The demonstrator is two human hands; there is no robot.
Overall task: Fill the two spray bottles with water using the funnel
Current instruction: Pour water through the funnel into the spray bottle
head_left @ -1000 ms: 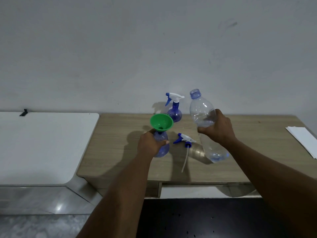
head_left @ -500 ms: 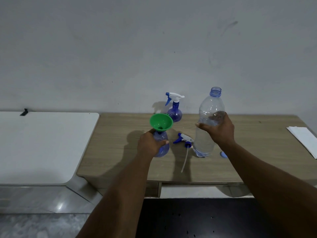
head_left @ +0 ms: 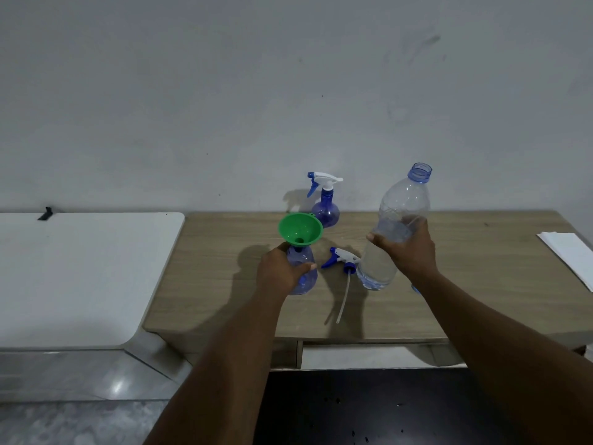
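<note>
A green funnel [head_left: 300, 231] sits in the neck of a small blue spray bottle [head_left: 305, 277] on the wooden table [head_left: 481, 284]. My left hand [head_left: 280, 271] grips that bottle's body. Its spray head [head_left: 341, 258], white and blue with a long tube, lies on the table just to the right. My right hand [head_left: 409, 248] holds a clear, uncapped water bottle [head_left: 398, 220] upright, its base on or just above the table. A second blue spray bottle [head_left: 324, 205] with its head screwed on stands at the back by the wall.
A white table [head_left: 80, 271] adjoins the wooden one on the left. White paper [head_left: 568, 255] lies at the far right edge. A small blue cap [head_left: 415, 288] peeks out beside my right forearm. Dark floor lies below the front edge.
My right hand swung the water bottle from a tilt toward the funnel back to upright and lowered it to the right of the spray head. My left hand stayed put.
</note>
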